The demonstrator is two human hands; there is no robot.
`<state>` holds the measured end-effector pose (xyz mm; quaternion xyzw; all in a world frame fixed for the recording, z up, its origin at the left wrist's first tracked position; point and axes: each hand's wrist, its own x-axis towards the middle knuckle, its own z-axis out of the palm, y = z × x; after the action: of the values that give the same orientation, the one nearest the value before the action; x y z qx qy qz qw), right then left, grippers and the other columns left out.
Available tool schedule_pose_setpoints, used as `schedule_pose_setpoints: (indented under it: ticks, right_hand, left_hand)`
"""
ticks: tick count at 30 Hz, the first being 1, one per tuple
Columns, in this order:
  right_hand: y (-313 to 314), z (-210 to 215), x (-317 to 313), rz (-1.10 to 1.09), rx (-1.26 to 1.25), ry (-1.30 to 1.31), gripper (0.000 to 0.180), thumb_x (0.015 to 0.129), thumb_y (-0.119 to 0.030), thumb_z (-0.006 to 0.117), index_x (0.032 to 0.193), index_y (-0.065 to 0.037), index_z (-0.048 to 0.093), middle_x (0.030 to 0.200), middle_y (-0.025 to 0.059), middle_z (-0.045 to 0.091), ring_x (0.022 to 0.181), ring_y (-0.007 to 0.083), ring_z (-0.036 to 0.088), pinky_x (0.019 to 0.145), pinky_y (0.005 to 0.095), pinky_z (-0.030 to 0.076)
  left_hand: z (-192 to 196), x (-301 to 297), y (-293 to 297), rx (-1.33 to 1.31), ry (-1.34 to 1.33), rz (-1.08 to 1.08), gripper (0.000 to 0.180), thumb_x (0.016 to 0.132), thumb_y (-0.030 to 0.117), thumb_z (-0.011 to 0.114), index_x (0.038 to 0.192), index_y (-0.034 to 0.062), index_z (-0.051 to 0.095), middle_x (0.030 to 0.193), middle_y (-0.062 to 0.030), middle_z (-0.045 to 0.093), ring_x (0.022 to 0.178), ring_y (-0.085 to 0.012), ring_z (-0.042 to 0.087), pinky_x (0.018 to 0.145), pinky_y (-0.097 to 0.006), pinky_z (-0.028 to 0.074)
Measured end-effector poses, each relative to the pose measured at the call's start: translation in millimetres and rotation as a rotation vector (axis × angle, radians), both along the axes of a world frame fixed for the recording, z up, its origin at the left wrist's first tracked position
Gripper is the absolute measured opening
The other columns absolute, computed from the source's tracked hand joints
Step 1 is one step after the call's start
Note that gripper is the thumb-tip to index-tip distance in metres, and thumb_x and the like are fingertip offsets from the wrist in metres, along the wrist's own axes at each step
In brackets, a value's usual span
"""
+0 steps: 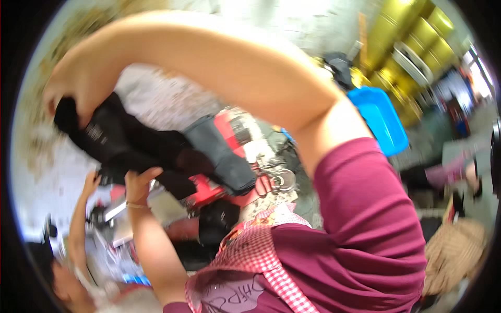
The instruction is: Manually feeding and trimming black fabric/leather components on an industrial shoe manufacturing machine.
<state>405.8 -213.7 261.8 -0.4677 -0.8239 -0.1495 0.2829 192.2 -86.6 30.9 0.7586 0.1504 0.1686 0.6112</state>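
Observation:
A black garment (133, 138) with a small pale print stretches between my two hands. My right arm arches across the top of the view, and my right hand (75, 94) at the far left is closed on one end of the cloth. Lower down, my left hand (140, 185) grips the garment's lower edge, its thumb pointing right. A dark grey folded cloth (222, 156) lies just beyond the black one, partly covered by it. The garment's exact kind is hard to tell because of blur.
Another person's hand (91, 183) is raised close to my left hand, near machine-like equipment (156, 211). Red and black items (209, 190) lie under the cloths. To the right are a blue plastic tub (383, 122), yellow drums (402, 31) and a brown sack-like cloth (454, 250).

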Motion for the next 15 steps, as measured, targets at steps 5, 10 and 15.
schedule_pose_setpoints:
  ticks: [5,10,15]
  right_hand:
    - [-54.0,-24.3,6.8,-0.297,-0.017,0.047,0.037,0.081,-0.027,0.074,0.117,-0.021,0.072,0.111,0.0085,0.075,0.109,0.0306,0.069,0.088,0.0457,0.056]
    - [-130.5,-82.9,-9.2,-0.466,0.221,0.023,0.018,0.080,-0.020,0.070,0.098,-0.018,0.066,0.093,0.0026,0.068,0.098,0.0261,0.068,0.071,0.0411,0.058]
    - [-171.3,-219.5,-35.2,-0.473,0.094,-0.051,0.021,0.076,-0.022,0.066,0.096,-0.018,0.061,0.091,0.0007,0.056,0.092,0.0191,0.061,0.076,0.0352,0.050]
  left_hand:
    - [-11.3,89.5,17.2,0.467,-0.084,0.050,0.035,0.082,0.014,0.083,0.110,-0.0050,0.074,0.107,-0.0084,0.075,0.096,-0.0207,0.068,0.093,-0.037,0.053]
    - [-42.9,138.4,94.0,0.616,-0.256,0.205,0.037,0.098,0.024,0.070,0.125,-0.0001,0.070,0.125,-0.0129,0.072,0.119,-0.0251,0.065,0.104,-0.041,0.048]
    - [-23.1,140.7,7.6,1.180,-0.061,-0.178,0.051,0.081,0.007,0.063,0.125,0.0300,0.073,0.127,0.0009,0.073,0.122,-0.0219,0.065,0.112,-0.044,0.042]
